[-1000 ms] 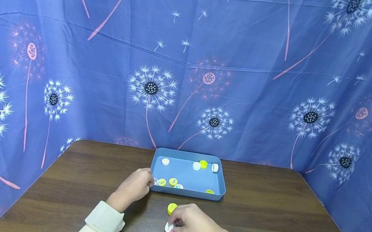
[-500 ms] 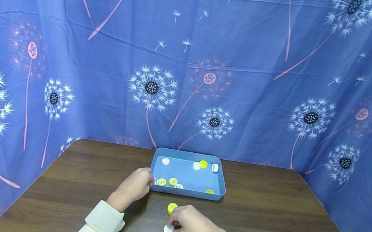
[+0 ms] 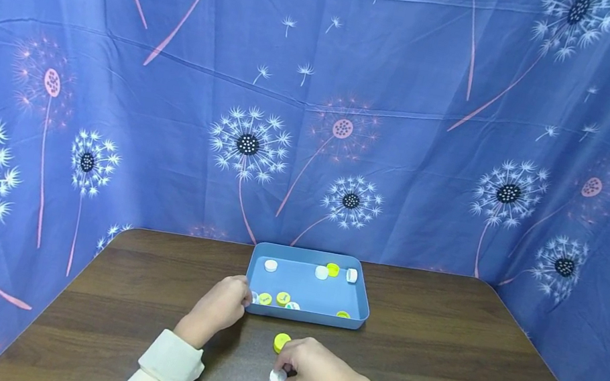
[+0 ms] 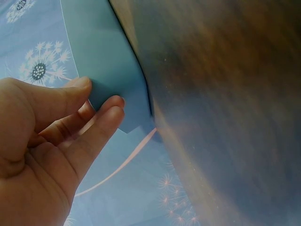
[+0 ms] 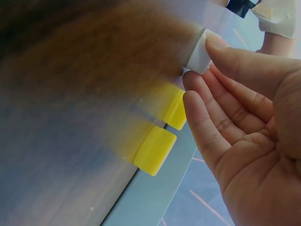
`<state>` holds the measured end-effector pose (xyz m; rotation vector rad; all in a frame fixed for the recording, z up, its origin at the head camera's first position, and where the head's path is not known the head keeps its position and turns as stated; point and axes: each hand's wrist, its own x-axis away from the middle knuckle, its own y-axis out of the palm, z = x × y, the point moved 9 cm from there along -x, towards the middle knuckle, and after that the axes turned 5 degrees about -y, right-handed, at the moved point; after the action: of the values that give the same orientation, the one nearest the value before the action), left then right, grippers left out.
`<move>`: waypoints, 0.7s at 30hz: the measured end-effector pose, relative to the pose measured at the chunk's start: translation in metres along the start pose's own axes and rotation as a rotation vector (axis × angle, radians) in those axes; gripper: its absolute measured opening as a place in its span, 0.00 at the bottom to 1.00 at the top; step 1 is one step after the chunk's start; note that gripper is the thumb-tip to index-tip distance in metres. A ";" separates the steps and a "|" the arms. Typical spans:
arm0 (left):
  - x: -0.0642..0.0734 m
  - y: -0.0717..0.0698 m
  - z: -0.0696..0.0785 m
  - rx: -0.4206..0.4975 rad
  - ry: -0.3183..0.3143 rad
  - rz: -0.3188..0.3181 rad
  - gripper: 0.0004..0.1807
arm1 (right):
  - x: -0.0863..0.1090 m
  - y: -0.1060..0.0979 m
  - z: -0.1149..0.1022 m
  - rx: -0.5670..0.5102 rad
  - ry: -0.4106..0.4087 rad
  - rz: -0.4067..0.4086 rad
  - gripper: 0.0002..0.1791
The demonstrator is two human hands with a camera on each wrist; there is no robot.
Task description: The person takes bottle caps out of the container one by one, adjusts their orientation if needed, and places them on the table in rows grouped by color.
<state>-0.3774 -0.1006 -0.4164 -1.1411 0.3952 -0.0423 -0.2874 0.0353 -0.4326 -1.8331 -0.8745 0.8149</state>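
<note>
My left hand (image 3: 219, 301) is at the near left corner of the blue tray (image 3: 319, 319). In the left wrist view, thumb and fingers pinch the tray's wall (image 4: 106, 47) at its corner. My right hand (image 3: 324, 374) pinches a white bottle cap (image 3: 277, 379) on the table in front of the tray; the right wrist view shows the white cap (image 5: 199, 52) between thumb and fingertips. Just beyond it lies a yellow bottle cap (image 3: 281, 342). Two yellow caps show in the right wrist view, one close to the fingers (image 5: 197, 113) and another (image 5: 155, 150) farther off.
Inside the tray lie several loose caps, among them a white cap (image 3: 270, 266) at the back left and a yellow cap (image 3: 282, 298) near the front wall. The brown wooden table (image 3: 463, 368) ends at a blue dandelion-print cloth (image 3: 442, 140) behind and at both sides.
My right hand has shifted slightly down and left with the white cap, over the first half second, then held nearly still. My left hand and the tray have stayed in place.
</note>
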 end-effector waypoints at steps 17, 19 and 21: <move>-0.001 0.002 -0.001 -0.011 -0.002 -0.013 0.14 | 0.001 -0.003 -0.002 -0.008 -0.042 0.015 0.11; -0.001 0.001 -0.001 -0.010 0.006 -0.010 0.14 | 0.003 -0.006 -0.002 -0.054 -0.050 0.030 0.11; 0.000 0.001 -0.001 -0.008 0.005 -0.010 0.14 | 0.004 -0.011 0.000 -0.086 -0.061 0.051 0.12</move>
<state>-0.3783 -0.1008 -0.4179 -1.1511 0.3948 -0.0526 -0.2874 0.0426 -0.4232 -1.9209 -0.9168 0.8814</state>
